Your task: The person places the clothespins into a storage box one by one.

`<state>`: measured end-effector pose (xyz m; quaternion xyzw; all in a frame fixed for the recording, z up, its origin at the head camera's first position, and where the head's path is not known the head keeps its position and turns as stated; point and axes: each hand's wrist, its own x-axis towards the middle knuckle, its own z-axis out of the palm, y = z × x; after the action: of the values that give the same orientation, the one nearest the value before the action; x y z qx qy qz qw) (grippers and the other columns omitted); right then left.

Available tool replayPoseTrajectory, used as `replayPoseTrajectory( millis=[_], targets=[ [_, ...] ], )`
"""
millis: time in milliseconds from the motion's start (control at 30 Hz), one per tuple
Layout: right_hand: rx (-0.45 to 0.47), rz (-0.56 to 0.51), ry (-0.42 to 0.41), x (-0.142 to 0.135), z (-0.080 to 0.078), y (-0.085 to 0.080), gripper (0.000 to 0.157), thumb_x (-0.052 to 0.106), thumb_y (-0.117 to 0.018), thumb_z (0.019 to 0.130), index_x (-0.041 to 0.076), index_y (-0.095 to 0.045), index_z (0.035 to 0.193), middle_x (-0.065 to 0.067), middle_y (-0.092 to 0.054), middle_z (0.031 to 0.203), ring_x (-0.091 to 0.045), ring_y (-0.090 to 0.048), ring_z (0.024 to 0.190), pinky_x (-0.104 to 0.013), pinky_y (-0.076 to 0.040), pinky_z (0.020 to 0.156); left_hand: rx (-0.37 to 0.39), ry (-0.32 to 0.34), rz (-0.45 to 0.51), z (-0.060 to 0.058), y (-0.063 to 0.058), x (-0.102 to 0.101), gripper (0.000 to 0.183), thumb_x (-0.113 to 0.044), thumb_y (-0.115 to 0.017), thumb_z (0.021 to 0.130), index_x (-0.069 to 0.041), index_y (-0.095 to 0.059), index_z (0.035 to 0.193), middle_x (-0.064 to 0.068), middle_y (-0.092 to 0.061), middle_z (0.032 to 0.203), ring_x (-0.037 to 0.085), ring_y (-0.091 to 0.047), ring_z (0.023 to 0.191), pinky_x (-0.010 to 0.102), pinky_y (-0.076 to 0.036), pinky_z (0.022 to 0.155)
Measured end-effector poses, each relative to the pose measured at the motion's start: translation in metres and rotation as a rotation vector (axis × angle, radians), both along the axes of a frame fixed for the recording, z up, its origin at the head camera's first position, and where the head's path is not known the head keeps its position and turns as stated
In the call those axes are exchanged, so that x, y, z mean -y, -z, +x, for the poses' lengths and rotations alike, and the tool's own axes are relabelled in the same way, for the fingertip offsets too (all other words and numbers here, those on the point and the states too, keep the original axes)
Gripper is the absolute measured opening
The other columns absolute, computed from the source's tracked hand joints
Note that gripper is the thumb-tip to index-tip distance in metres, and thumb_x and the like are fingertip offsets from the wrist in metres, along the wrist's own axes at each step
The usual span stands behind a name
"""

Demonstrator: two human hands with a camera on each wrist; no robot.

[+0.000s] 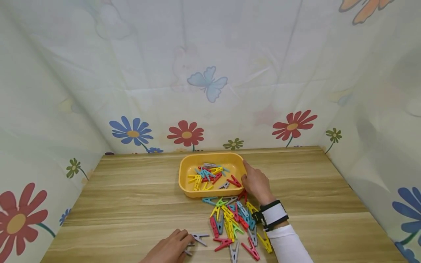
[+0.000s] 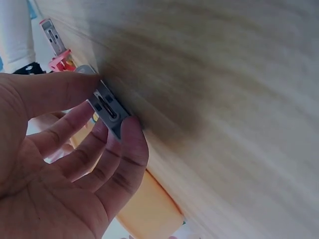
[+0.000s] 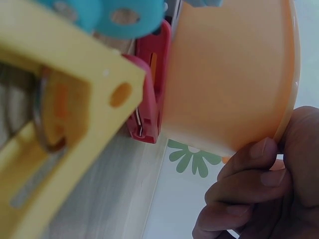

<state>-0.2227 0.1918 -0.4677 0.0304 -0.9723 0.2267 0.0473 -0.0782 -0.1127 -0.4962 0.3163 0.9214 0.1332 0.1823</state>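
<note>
My left hand (image 1: 170, 247) is low over the table's near side, its thumb and fingertips pinching a grey clothespin (image 2: 110, 108) at its ends. Another view of grey clothespin parts (image 1: 199, 238) shows at the fingertips from the head camera. Farther back, my right hand (image 1: 258, 182) grips the right rim of a yellow plastic basin (image 1: 210, 194), thumb on one side and curled fingers against the outer wall. Inside the basin lie several clothespins (image 1: 209, 175) in yellow, red, blue and grey.
Between the basin and the near edge spreads a loose pile of colored clothespins (image 1: 229, 215), partly beside my right forearm. A yellow clothespin (image 3: 99, 94) looms close to the right wrist camera. The wood-grain table (image 1: 131, 197) meets flower-printed cloth walls (image 1: 158, 109).
</note>
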Motion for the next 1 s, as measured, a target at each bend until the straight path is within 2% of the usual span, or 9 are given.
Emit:
replayPoseTrajectory(
  millis=[167, 267, 467, 667, 800, 1000],
  targets=[
    [-0.003, 0.007, -0.001, 0.001, -0.001, 0.001, 0.057, 0.015, -0.053, 0.088, 0.007, -0.033, 0.141, -0.007, -0.044, 0.057, -0.021, -0.042, 0.045, -0.033, -0.034, 0.042, -0.054, 0.042, 0.024, 0.001, -0.008, 0.002, 0.027, -0.019, -0.066, 0.083, -0.026, -0.056, 0.108, -0.015, -0.047, 0.094, 0.001, -0.043, 0.081, 0.026, -0.047, 0.066],
    [-0.005, 0.018, 0.002, 0.001, -0.002, 0.001, 0.057, 0.015, -0.053, 0.088, 0.007, -0.034, 0.141, -0.007, -0.045, 0.056, -0.021, -0.042, 0.045, -0.034, -0.034, 0.041, -0.111, 0.050, 0.064, 0.000, -0.021, 0.002, 0.029, -0.019, -0.067, 0.084, -0.026, -0.056, 0.110, -0.015, -0.049, 0.098, 0.001, -0.045, 0.085, 0.028, -0.048, 0.069],
    [0.011, 0.021, -0.002, 0.001, -0.003, 0.001, 0.056, 0.016, -0.052, 0.088, 0.007, -0.034, 0.141, -0.007, -0.045, 0.056, -0.021, -0.043, 0.044, -0.034, -0.034, 0.042, -0.226, 0.014, 0.140, -0.006, -0.048, 0.002, 0.032, -0.021, -0.066, 0.085, -0.025, -0.055, 0.114, -0.011, -0.052, 0.108, 0.003, -0.048, 0.094, 0.033, -0.049, 0.076],
    [0.001, 0.019, -0.009, 0.001, -0.002, -0.001, 0.057, 0.015, -0.052, 0.088, 0.007, -0.033, 0.141, -0.007, -0.044, 0.055, -0.021, -0.042, 0.044, -0.033, -0.033, 0.041, -0.360, 0.020, 0.200, -0.019, -0.067, -0.003, 0.030, -0.025, -0.065, 0.086, -0.025, -0.054, 0.115, -0.010, -0.053, 0.105, 0.002, -0.048, 0.087, 0.028, -0.049, 0.072],
    [-0.010, 0.016, -0.008, 0.000, -0.002, -0.001, 0.057, 0.015, -0.052, 0.088, 0.007, -0.033, 0.141, -0.007, -0.043, 0.054, -0.021, -0.041, 0.043, -0.033, -0.032, 0.041, -0.429, 0.038, 0.225, -0.028, -0.080, -0.008, 0.033, -0.026, -0.064, 0.087, -0.024, -0.053, 0.118, -0.009, -0.052, 0.106, 0.003, -0.048, 0.090, 0.028, -0.048, 0.073],
    [-0.003, 0.015, -0.009, 0.000, -0.001, 0.002, 0.057, 0.014, -0.052, 0.088, 0.007, -0.033, 0.141, -0.007, -0.043, 0.054, -0.021, -0.041, 0.043, -0.033, -0.032, 0.040, -0.536, 0.045, 0.263, -0.049, -0.096, -0.017, 0.035, -0.025, -0.069, 0.083, -0.020, -0.055, 0.115, -0.007, -0.053, 0.102, 0.005, -0.047, 0.089, 0.026, -0.048, 0.073]
  ],
)
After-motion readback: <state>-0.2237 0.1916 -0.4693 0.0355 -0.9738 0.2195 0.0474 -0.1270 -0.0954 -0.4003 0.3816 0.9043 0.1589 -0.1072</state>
